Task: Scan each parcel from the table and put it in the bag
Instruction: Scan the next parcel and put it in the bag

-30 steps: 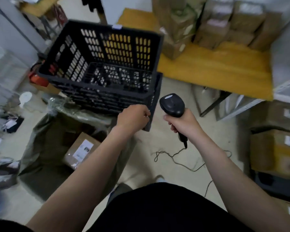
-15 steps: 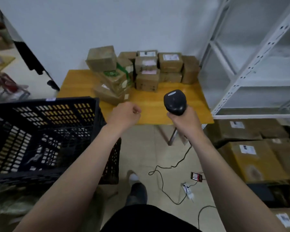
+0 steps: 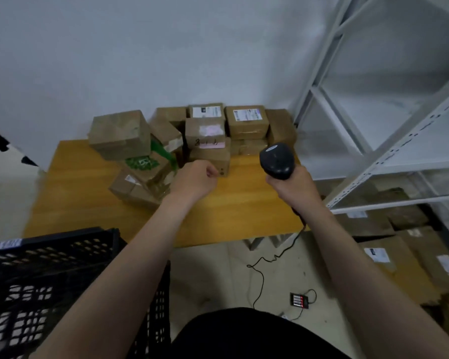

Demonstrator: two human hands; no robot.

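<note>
Several brown cardboard parcels [image 3: 205, 133] are piled at the back of a yellow wooden table [image 3: 83, 193], against the white wall. My left hand [image 3: 195, 180] hovers over the table just in front of the pile, fingers curled, holding nothing. My right hand [image 3: 293, 185] grips the handle of a black barcode scanner [image 3: 276, 160], its head upright in front of the right-hand parcels. The scanner's cable [image 3: 259, 275] trails down to the floor. The bag is out of view.
A black plastic crate [image 3: 49, 275] stands at the lower left beside my left forearm. White metal shelving [image 3: 389, 141] rises on the right, with larger labelled boxes [image 3: 405, 257] on the floor beneath it. A small battery holder [image 3: 300, 299] lies on the floor.
My view has swung from the crate and the bag on the floor up to the table. Both hands have moved forward over the table, the left one close to the parcel pile.
</note>
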